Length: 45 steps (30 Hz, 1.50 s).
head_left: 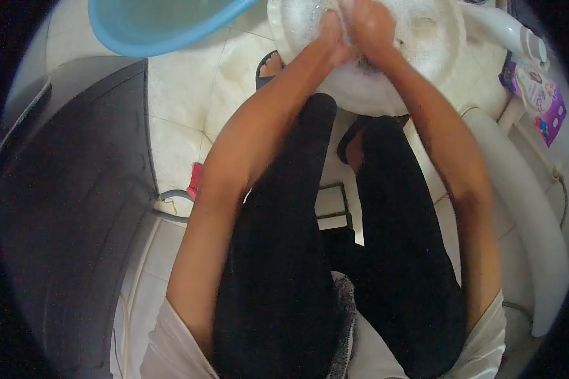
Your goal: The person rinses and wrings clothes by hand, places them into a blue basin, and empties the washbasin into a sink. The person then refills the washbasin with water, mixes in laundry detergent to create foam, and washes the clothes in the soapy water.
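Soapy water with white suds fills a round white basin (446, 60) at the top of the head view. Over it, my left hand (335, 39) and my right hand (372, 30) are pressed close together, fingers curled. Motion blurs the right one. A pale, wet strip shows between them, but its kind is not clear. Dark bits float in the suds just below my wrists.
A light blue tub (171, 44) stands at upper left. A white bottle (502, 31) lies right of the basin, near a purple packet (544, 104). A large dark panel (76, 202) fills the left; a white curved pipe (518, 208) runs down the right. Something red (195, 180) lies on the tiled floor.
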{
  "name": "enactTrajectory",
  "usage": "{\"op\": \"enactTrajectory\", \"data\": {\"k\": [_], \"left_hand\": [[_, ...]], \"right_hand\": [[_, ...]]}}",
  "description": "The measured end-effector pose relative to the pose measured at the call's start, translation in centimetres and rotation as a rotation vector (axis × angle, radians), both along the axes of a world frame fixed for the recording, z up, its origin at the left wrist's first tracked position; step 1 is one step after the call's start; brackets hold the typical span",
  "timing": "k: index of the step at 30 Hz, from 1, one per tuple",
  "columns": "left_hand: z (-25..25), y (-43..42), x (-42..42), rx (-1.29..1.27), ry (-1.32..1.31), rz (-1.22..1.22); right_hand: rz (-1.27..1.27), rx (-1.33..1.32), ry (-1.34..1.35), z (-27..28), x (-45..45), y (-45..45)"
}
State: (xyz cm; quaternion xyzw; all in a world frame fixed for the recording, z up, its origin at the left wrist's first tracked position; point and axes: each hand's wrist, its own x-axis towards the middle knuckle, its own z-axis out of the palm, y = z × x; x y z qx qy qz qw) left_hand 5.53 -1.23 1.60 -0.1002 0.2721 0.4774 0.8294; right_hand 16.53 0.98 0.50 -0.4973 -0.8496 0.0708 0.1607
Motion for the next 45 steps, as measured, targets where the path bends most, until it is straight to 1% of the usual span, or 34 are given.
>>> {"op": "enactTrajectory", "data": {"k": [2,3,5,6,7,8,9,11,12,13,14,16,18,19,21,22,24,25,27,28,32,34,36,37,39,42,45], "left_hand": [[0.4,0.1,0.1,-0.003,0.017,-0.007],[0.6,0.2,0.1,-0.006,0.028,-0.006],[0.8,0.0,0.3,-0.005,0.051,-0.011],[0.9,-0.1,0.4,-0.018,0.063,-0.018],[0.6,0.1,0.5,0.043,0.116,0.028],[0.3,0.3,0.6,0.042,0.117,0.033],[0.1,0.3,0.4,0.022,0.100,0.037],[0.1,0.2,0.2,-0.006,0.077,0.049],[0.0,0.2,0.0,-0.012,0.077,0.052],[0.0,-0.1,-0.2,-0.023,0.071,0.055],[-0.1,-0.1,-0.4,-0.028,0.067,0.060],[-0.1,-0.2,-0.7,-0.029,0.063,0.064],[-0.1,0.0,-0.5,-0.033,0.056,0.061],[0.0,0.1,-0.2,-0.030,0.051,0.052],[0.3,0.4,0.4,-0.026,0.039,0.024],[0.6,0.6,0.6,-0.027,0.033,0.011],[1.0,0.6,0.8,-0.036,0.021,-0.002],[0.9,0.6,0.8,-0.038,0.024,-0.006],[0.6,0.8,0.6,-0.049,0.029,-0.004],[0.3,0.9,0.4,-0.055,0.033,0.003],[-0.6,0.9,0.0,-0.078,0.056,0.030],[-1.0,0.8,-0.2,-0.093,0.061,0.035],[-1.3,0.7,-0.5,-0.104,0.056,0.041],[-1.3,0.8,-0.6,-0.109,0.052,0.042],[-1.3,0.8,-0.6,-0.116,0.050,0.039],[-1.2,0.7,0.0,-0.129,0.033,0.027],[0.6,0.5,0.6,-0.129,-0.001,-0.004]], "right_hand": [[-0.099,-0.009,0.041,-1.6,0.5,3.2],[-0.100,-0.006,0.048,-2.3,0.9,4.1],[-0.163,-0.141,0.015,-3.2,1.7,4.3],[-0.161,-0.145,0.014,-3.9,1.8,3.7],[-0.180,-0.029,-0.005,-3.9,1.4,2.9],[-0.198,0.086,-0.023,-3.8,1.0,2.3],[-0.193,0.085,-0.020,-3.5,1.1,1.6],[-0.001,-0.096,-0.148,-0.9,0.7,-0.3],[0.001,-0.093,-0.143,1.0,-0.2,-1.6],[-0.087,-0.224,-0.065,3.3,-1.6,-3.1],[-0.170,-0.357,0.014,4.0,-2.4,-3.8],[-0.144,-0.355,0.043,3.8,-2.1,-3.8],[-0.048,-0.254,-0.060,3.9,-1.2,-2.7],[-0.053,-0.260,-0.060,3.4,-0.6,-1.6],[-0.109,-0.362,-0.280,1.3,1.2,2.3],[-0.126,-0.358,-0.285,-0.6,2.9,3.9],[0.174,-0.183,-0.147,-4.5,5.8,4.7],[0.164,-0.182,-0.153,-4.8,5.8,4.0],[0.189,0.260,-0.061,-4.8,4.7,2.5],[0.197,0.263,-0.062,-4.8,4.2,2.1],[-0.134,-0.129,-0.007,-4.3,1.5,0.3],[-0.218,-0.225,-0.002,-2.9,0.4,-1.0],[-0.057,-0.282,-0.105,2.0,-1.5,-2.7],[-0.054,-0.280,-0.108,3.9,-2.4,-2.9],[0.011,-0.551,-0.383,6.8,-3.6,-2.5],[-0.037,-0.553,-0.358,6.8,-2.5,0.1],[-0.120,-0.534,-0.300,4.1,-0.8,4.5]]}}
